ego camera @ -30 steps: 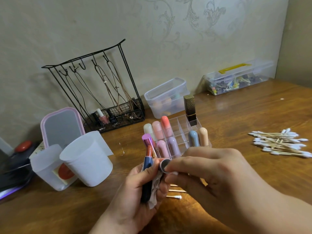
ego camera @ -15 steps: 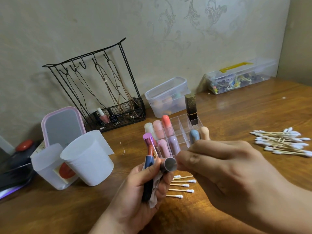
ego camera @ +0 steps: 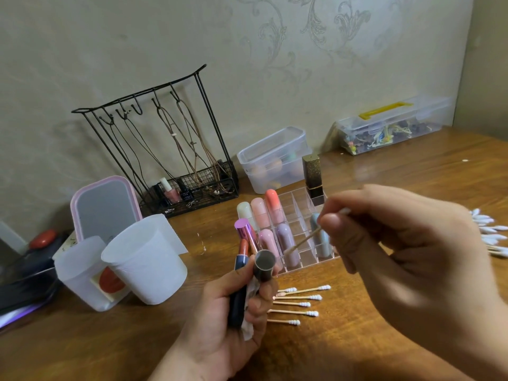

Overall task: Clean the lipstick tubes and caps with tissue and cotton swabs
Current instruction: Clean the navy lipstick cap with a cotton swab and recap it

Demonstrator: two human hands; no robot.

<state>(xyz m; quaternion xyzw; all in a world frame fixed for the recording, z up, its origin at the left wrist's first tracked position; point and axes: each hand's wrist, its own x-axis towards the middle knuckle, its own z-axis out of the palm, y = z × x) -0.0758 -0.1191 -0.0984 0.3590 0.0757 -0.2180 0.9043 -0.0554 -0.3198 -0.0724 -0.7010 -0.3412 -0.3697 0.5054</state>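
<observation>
The left hand is gripping an open lipstick, its cap and a tissue just in front of the clear organizer. The right hand, having drawn back from the cap, is pinching one cotton swab. Five swabs are lying before the organizer; two white cups are standing to its left.
</observation>
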